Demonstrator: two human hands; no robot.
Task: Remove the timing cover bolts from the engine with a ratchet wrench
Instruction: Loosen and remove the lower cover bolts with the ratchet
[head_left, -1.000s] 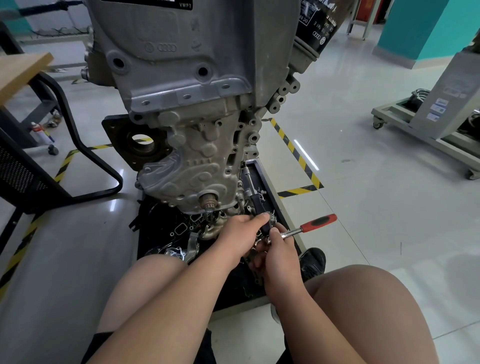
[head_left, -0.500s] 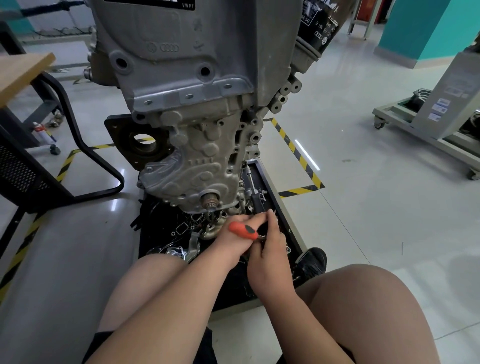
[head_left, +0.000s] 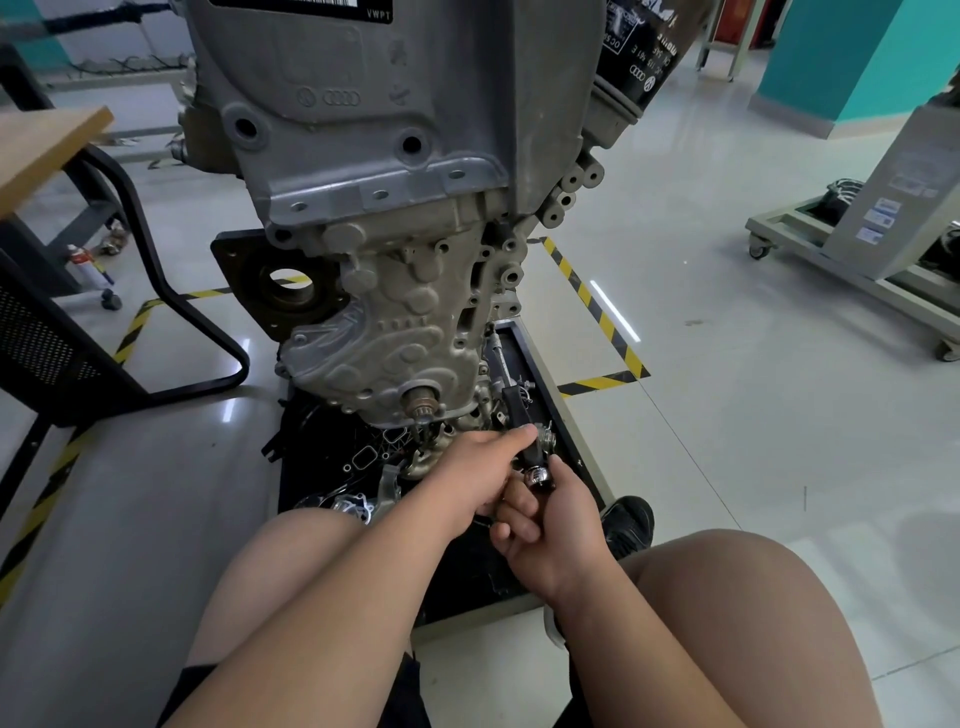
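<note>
Finding: automotive workshop. Before me a bare engine (head_left: 363, 182), oil filter (head_left: 639, 52) fitted, stands upright over a black parts tray (head_left: 563, 415) on a glossy tiled floor (head_left: 753, 467). Yellow-black hazard tape (head_left: 597, 306) marks the bay. Far right: a wheeled equipment stand (head_left: 831, 270) and a teal wall (head_left: 831, 62). Far left: a wood-topped bench (head_left: 47, 145).

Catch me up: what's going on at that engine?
A seated person works low beside the engine, over the black tray. The right hand grips the ratchet wrench near its chrome head; the handle is hidden. The left hand reaches to the tool's upper end, its grip hidden. The timing cover is still on.
</note>
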